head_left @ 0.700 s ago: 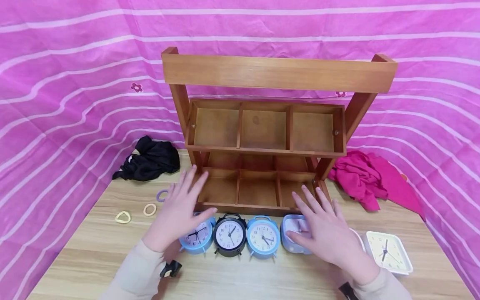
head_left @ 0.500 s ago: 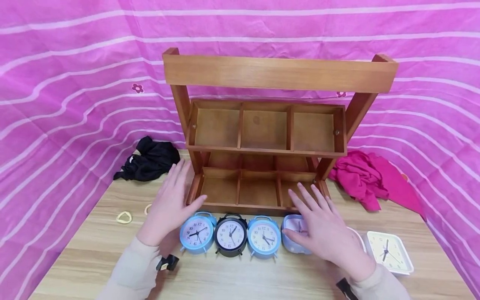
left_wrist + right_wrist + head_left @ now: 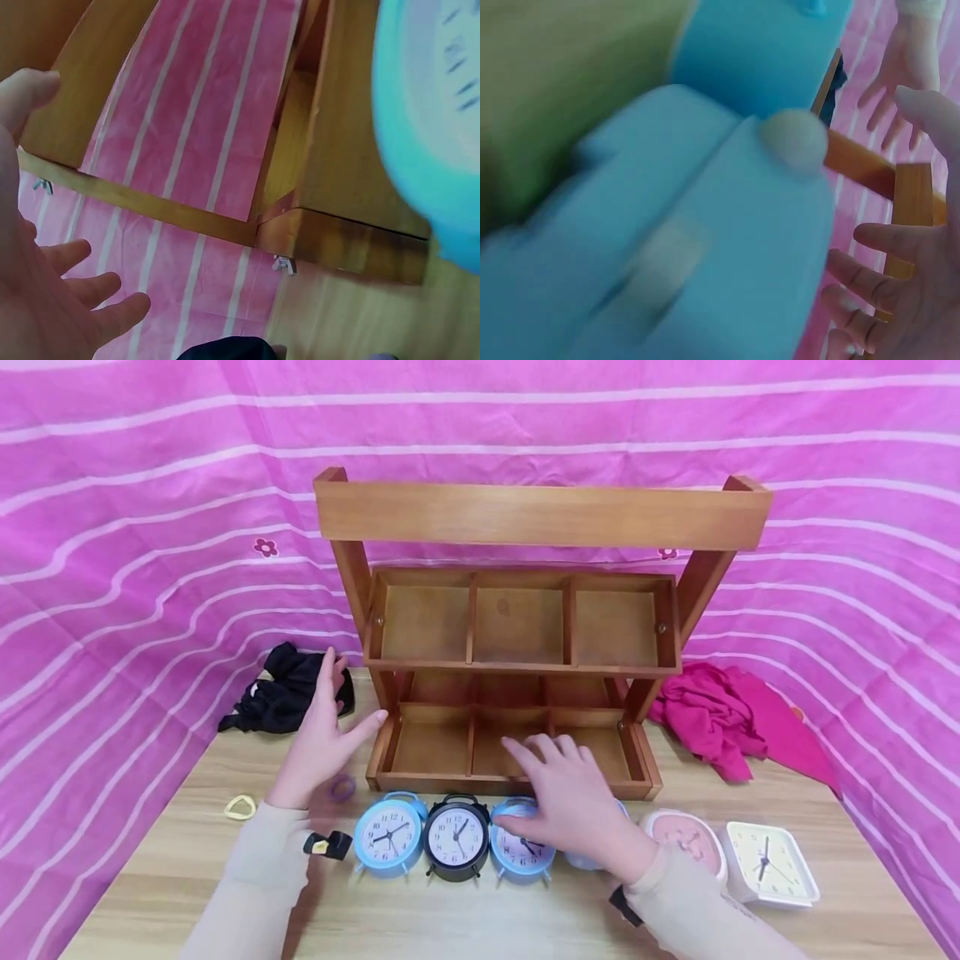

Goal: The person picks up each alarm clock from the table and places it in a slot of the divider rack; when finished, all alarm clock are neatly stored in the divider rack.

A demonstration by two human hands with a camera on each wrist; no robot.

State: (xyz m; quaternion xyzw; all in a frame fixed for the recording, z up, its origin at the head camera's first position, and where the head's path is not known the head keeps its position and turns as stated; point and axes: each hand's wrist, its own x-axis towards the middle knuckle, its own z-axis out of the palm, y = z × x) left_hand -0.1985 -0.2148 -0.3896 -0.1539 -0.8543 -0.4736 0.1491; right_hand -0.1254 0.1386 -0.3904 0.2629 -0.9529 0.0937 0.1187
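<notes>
With both hands open, the right hand hovering over the round light-blue alarm clock on the wooden table should close gently round its rim, while the left hand stays aside.

Clock row before open compartments

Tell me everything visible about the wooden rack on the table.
The wooden rack is brown stained wood, standing upright on the table. Two slanted side posts carry a broad top board. Below hang two trays, each split into three compartments; every compartment in view is bare. The left hand hovers beside its left post, and the right hand is spread over the lower tray's front edge. Whether either touches it is unclear.
</notes>
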